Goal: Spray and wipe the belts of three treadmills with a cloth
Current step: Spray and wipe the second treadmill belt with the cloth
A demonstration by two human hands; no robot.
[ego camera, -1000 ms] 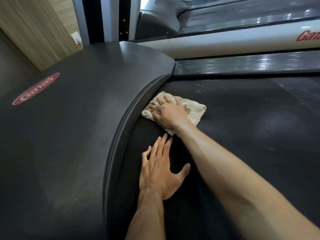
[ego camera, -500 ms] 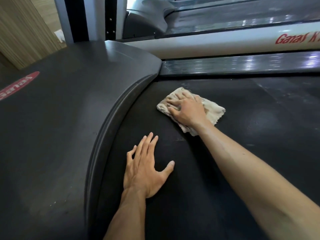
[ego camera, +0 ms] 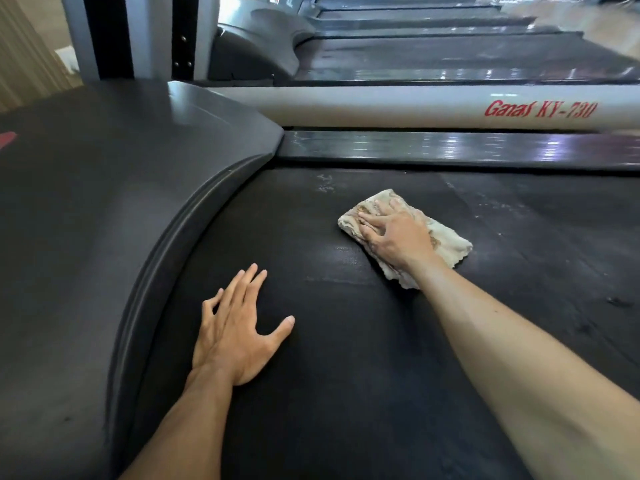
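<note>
The belt (ego camera: 346, 358) of the nearest treadmill fills most of the view, dark and matte, with pale smudges remaining near its far edge beside the side rail (ego camera: 450, 147), so the wiping of this one looks to be under way rather than finished; further treadmills (ego camera: 450, 50) stand beyond the white frame bar (ego camera: 398, 107), and nothing shows whether their belts are done. No spray bottle is in sight. The curved motor cover (ego camera: 104, 202) rises at the left. The cloth (ego camera: 446, 242), crumpled and beige, lies flat on the belt under the right hand (ego camera: 398, 237), whose fingers are spread and press down on it. The left hand (ego camera: 235, 334) rests palm-down on the bare belt, fingers straight and close together, thumb out, bracing. Compared with a second ago, the cloth and right hand have slid away from the cover's curved lip towards the middle of the belt, while the left hand stays planted in much the same spot.
</note>
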